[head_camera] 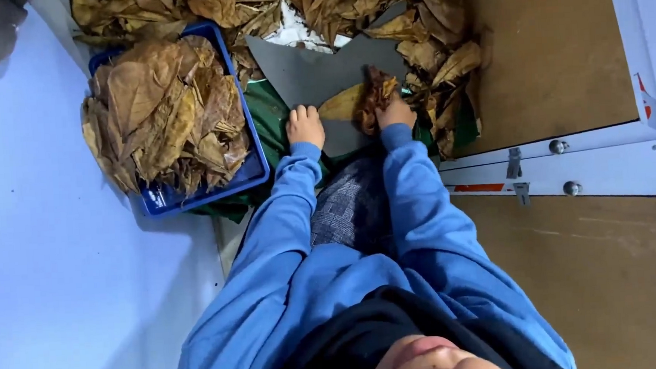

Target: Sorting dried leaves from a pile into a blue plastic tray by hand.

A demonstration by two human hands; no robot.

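A grey board [315, 76] lies on a green cloth [264, 113] in front of me. My left hand [305, 124] rests on the board's near edge, fingers curled, holding nothing visible. My right hand [394, 112] grips a crumpled brown dried leaf [374, 92] on the board. A flatter yellowish leaf [342, 104] lies between my two hands. Blue sleeves cover both arms.
A blue plastic crate [256, 162] heaped with dried brown leaves [163, 111] stands to the left. A loose pile of dried leaves [425, 30] spreads beyond and right of the board. A pale wall is at left, brown panels with a white metal frame [566, 166] at right.
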